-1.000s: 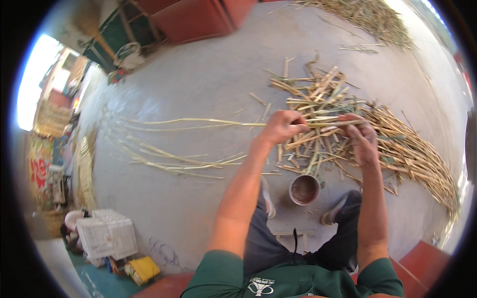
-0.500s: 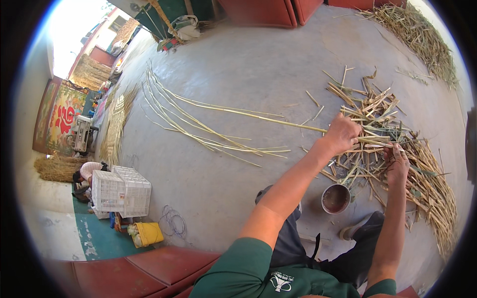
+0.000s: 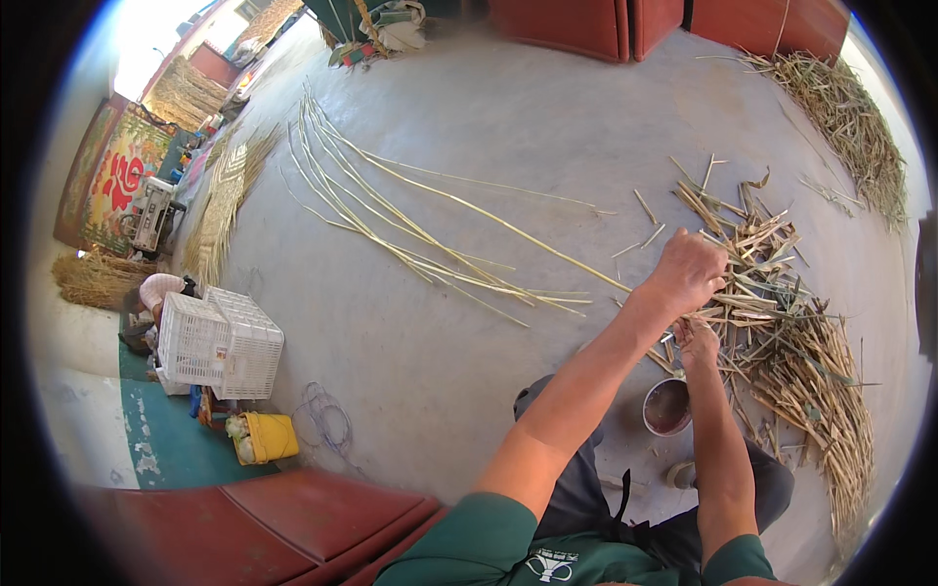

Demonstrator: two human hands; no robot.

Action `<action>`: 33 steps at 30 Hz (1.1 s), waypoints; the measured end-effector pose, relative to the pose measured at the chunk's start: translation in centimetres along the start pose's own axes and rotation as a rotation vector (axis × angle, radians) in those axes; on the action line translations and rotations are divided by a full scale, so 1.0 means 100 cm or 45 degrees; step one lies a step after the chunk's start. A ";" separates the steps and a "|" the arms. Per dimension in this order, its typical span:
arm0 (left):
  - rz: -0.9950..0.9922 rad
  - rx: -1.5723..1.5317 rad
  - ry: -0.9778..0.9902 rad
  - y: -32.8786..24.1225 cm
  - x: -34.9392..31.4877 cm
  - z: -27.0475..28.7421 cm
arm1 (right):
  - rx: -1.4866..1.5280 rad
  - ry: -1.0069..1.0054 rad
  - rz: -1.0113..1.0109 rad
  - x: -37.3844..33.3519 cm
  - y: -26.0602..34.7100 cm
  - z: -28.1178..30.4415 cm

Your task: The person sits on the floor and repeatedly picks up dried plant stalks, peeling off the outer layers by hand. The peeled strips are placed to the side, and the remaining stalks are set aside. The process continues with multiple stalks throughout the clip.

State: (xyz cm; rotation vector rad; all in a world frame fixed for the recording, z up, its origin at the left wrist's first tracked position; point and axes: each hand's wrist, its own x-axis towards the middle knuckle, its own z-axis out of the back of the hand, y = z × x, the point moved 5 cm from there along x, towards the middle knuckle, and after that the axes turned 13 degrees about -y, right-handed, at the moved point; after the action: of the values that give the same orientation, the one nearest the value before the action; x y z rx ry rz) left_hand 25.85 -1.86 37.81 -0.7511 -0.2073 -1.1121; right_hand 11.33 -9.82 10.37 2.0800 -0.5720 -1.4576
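A long pale reed-like stalk (image 3: 518, 230) slants across the floor and passes behind my left forearm toward my right hand (image 3: 698, 345). The fingers of that hand are closed round the stalk's near end, just below the left one. My left hand (image 3: 690, 272) is curled above it, beside a pile of dry leaf scraps (image 3: 757, 283); its fingertips are hidden, so what it grips does not show. Several more pale stalks (image 3: 435, 259) lie spread on the floor to the left. A round metal bowl (image 3: 667, 406) stands by my right forearm, partly covered by it.
Bundled dry stalks (image 3: 811, 391) lie at the right, with a heap of straw (image 3: 845, 127) beyond. White plastic crates (image 3: 244, 347), a yellow bucket (image 3: 271, 437) and a wire coil (image 3: 325, 418) are at the left. A person (image 3: 161, 291) bends behind the crates. Red furniture (image 3: 562, 24) stands at the back.
My right hand has moved left and down, from the stalk's end over the pile to below my left hand. The left one has turned and shifted slightly right. The view has shifted.
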 end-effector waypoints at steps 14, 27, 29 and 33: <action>0.262 -0.024 -0.251 0.054 0.003 0.063 | -0.604 0.625 0.394 -0.043 0.006 -0.225; 0.294 0.128 0.179 0.033 0.006 0.017 | -1.771 -0.155 1.053 0.032 -0.004 0.168; 0.239 0.161 0.249 0.018 0.011 0.001 | -1.884 0.095 1.004 0.022 -0.039 0.180; 0.210 0.202 0.343 0.007 0.004 -0.027 | -2.377 0.272 0.854 -0.001 -0.092 0.163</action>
State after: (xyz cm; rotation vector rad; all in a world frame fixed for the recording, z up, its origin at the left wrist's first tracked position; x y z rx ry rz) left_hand 26.05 -3.74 35.73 -0.4628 -0.0043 -1.0144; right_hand -3.74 -5.63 0.02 0.4057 0.2381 -0.6468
